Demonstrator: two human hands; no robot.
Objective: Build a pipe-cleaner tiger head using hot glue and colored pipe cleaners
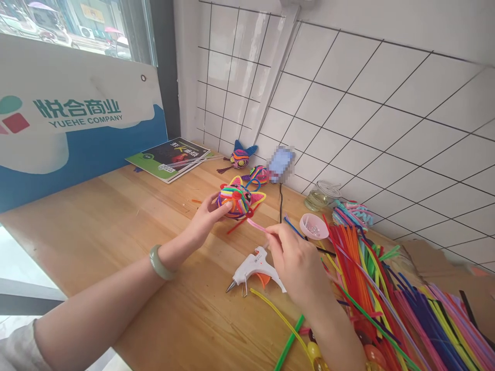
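Note:
My left hand (211,214) is closed around a ball-shaped ornament (235,201) wrapped in rainbow pipe cleaners, with pointed pink-and-yellow ears and a blue loop. In my right hand (292,255), thumb and fingers pinch a pink pipe cleaner (257,225). Its free end points toward the ornament's lower right side; whether they touch I cannot tell. Below the right hand, a white hot glue gun (255,267) lies on the wooden table (185,309), its nozzle toward the lower left. A yellow pipe cleaner (276,309) curves across the table in front of it.
Bundles of coloured pipe cleaners (351,263) spread over the right side. A pink bowl (314,226) of small bits and a glass jar (322,196) stand near the tiled wall. At the back are a finished-looking eared ball (240,157), a blurred phone (281,164) and a booklet (168,158).

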